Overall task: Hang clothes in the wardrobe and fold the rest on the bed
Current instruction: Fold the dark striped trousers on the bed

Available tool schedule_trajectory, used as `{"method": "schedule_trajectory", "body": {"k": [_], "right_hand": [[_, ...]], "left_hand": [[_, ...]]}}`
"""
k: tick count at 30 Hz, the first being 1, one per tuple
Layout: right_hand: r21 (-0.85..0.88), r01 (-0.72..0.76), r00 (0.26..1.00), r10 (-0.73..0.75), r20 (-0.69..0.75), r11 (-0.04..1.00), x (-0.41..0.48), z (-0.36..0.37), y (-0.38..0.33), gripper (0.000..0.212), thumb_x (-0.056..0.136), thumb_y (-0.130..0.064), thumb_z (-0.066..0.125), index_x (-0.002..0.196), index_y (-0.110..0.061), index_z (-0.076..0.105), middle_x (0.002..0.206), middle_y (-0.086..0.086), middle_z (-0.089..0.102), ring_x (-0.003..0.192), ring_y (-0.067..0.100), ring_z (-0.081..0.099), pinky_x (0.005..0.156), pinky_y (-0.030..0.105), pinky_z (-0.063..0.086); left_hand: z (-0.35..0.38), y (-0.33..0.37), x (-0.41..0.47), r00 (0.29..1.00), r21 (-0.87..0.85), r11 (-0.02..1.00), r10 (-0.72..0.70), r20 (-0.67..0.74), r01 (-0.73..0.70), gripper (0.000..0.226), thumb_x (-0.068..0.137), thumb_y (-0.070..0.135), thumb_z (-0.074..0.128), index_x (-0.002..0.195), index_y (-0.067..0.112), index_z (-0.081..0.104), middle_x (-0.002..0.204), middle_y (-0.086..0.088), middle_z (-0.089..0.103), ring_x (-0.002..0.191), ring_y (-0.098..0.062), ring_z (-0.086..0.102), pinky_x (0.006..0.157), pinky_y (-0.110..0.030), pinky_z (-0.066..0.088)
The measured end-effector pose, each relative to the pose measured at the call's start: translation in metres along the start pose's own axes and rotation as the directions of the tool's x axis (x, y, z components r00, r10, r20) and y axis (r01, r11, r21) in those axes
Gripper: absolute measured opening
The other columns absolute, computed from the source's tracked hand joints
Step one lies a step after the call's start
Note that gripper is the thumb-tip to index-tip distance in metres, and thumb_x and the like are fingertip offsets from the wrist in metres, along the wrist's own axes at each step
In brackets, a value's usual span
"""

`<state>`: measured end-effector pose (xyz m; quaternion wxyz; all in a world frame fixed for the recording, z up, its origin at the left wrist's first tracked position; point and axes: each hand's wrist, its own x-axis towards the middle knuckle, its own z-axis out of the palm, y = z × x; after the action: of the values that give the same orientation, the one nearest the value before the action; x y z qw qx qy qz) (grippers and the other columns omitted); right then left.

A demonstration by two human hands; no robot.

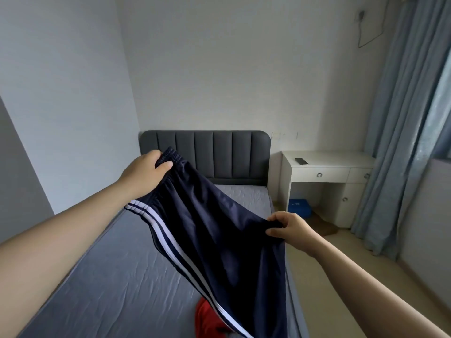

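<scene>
Both bare arms reach forward. The left arm (61, 240) comes in from the lower left, and the left hand (146, 173) is the higher and farther one, thumb on top and fingers curled round the top of the trousers (210, 230). The right arm (366, 276) comes from the lower right. The right hand (291, 228), lower and nearer, pinches the cloth between thumb and curled fingers.

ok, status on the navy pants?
Left hand grips the waistband, right hand pinches the opposite edge. The navy pants hang spread above the bed. A red garment lies beneath them.
</scene>
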<state>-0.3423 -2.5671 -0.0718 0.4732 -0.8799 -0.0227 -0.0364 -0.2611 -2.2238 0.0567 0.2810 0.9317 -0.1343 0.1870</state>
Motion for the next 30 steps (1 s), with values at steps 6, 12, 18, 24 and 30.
{"method": "schedule_trajectory", "body": {"k": [6,12,18,24,30], "right_hand": [[-0.172,0.013,0.996,-0.028,-0.088,0.985,-0.012,-0.024,0.025,0.011,0.09,-0.032,0.065,0.081,-0.026,0.069,0.074,-0.008,0.065,0.068,0.001,0.061,0.057,0.011,0.044],[0.452,-0.105,0.956,0.215,-0.199,0.886,-0.059,-0.065,0.078,0.028,0.093,-0.039,0.059,0.086,-0.014,0.07,0.071,-0.005,0.067,0.063,0.002,0.061,0.053,0.014,0.044],[0.415,-0.082,0.86,0.275,-0.429,0.906,-0.113,-0.114,0.13,0.034,0.092,-0.039,0.06,0.067,-0.017,0.061,0.06,-0.009,0.051,0.059,0.004,0.045,0.055,0.022,0.037],[0.451,-0.146,0.783,0.381,-0.492,0.881,-0.191,-0.168,0.178,0.034,0.092,-0.031,0.064,0.089,0.003,0.067,0.075,0.005,0.057,0.072,0.014,0.048,0.067,0.032,0.035],[0.529,-0.171,0.62,0.508,-0.598,0.832,-0.267,-0.209,0.203,0.036,0.092,-0.04,0.061,0.087,-0.006,0.07,0.078,0.004,0.069,0.072,0.011,0.062,0.067,0.028,0.048]], "left_hand": [[0.024,0.03,-0.004,0.981,0.136,0.984,0.135,-0.141,-0.115,0.037,0.101,0.033,0.035,0.07,0.015,0.025,0.061,-0.004,0.038,0.054,-0.022,0.032,0.051,-0.034,0.024],[0.054,0.083,0.001,0.955,0.018,0.955,0.295,0.013,-0.296,0.061,0.082,0.071,0.045,0.067,0.014,0.031,0.057,0.0,0.037,0.051,-0.018,0.035,0.051,-0.034,0.031],[0.114,0.16,-0.003,0.931,-0.049,0.936,0.352,0.093,-0.348,0.058,0.074,0.066,0.063,0.069,0.012,0.043,0.06,0.0,0.049,0.055,-0.016,0.046,0.051,-0.032,0.032],[0.17,0.256,-0.025,0.864,-0.175,0.875,0.478,0.157,-0.452,0.044,0.083,0.047,0.067,0.076,0.007,0.049,0.062,0.0,0.048,0.056,-0.015,0.044,0.054,-0.03,0.032],[0.217,0.334,-0.06,0.774,-0.325,0.781,0.605,0.185,-0.533,0.026,0.089,0.036,0.064,0.077,0.021,0.046,0.065,0.013,0.046,0.06,-0.003,0.044,0.053,-0.014,0.032]]}}
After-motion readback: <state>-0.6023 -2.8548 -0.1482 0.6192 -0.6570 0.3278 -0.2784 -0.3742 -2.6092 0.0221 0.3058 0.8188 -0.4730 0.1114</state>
